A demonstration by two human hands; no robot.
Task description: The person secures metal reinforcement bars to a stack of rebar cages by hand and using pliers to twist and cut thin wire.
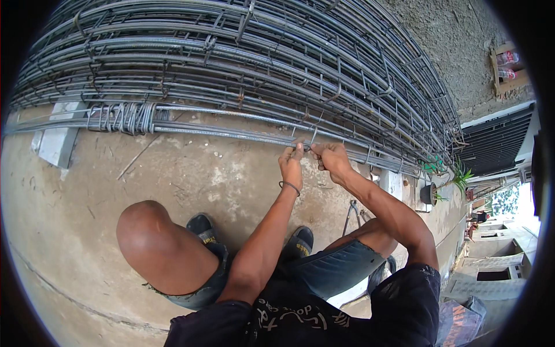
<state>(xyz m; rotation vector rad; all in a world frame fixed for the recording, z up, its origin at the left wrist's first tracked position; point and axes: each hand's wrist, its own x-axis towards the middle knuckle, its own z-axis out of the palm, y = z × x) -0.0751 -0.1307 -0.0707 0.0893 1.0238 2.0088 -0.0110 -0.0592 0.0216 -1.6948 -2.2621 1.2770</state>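
Long steel reinforcing bars (214, 133) run across in front of me. My left hand (292, 163) is closed at the near bars, its thumb and fingers pinching a thin steel stirrup (314, 136). Just to the right, my right hand (332, 158) pinches the same stirrup, close to the left fingertips. The exact grip point is small and partly hidden by the fingers. Farther left, a tight bunch of stirrups (122, 118) wraps the bars.
Behind the bars rises a large stack of rebar cages (266, 52). Pale blocks (58, 144) support the bars. Long-handled pliers or cutters (350, 215) stand by my right knee. A potted plant (429, 194) and a box of bottles (510, 68) are to the right.
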